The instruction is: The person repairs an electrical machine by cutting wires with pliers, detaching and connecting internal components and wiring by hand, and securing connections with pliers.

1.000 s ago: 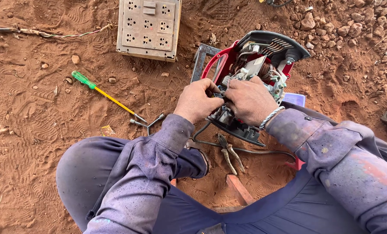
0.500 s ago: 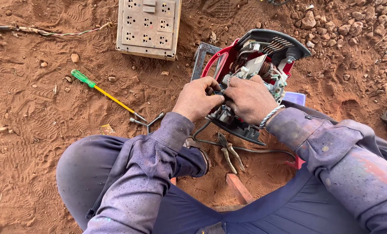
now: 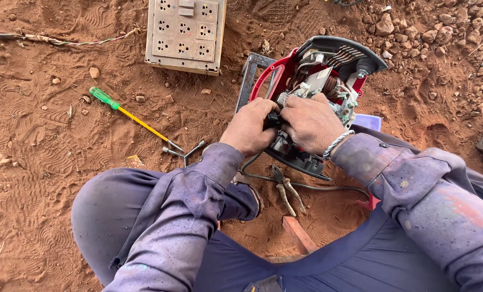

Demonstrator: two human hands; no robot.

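A red and black circular saw (image 3: 328, 70) lies opened up on the red dirt, with its motor windings and inner parts showing. My left hand (image 3: 250, 127) and my right hand (image 3: 310, 121) meet over its middle, both with fingers closed on a small dark part inside the housing. A metal bangle (image 3: 338, 143) circles my right wrist. What the fingertips pinch is hidden. My sleeves are purple and stained.
A beige socket board (image 3: 186, 30) lies at the top. A screwdriver (image 3: 133, 116) with a green handle and yellow shaft rests on the dirt to the left. Pliers (image 3: 286, 189) and a cable lie between my knees. Stones cover the top right.
Both hands have stayed on the saw's inner parts, with only slight shifts of the fingers. The view has moved a little closer.
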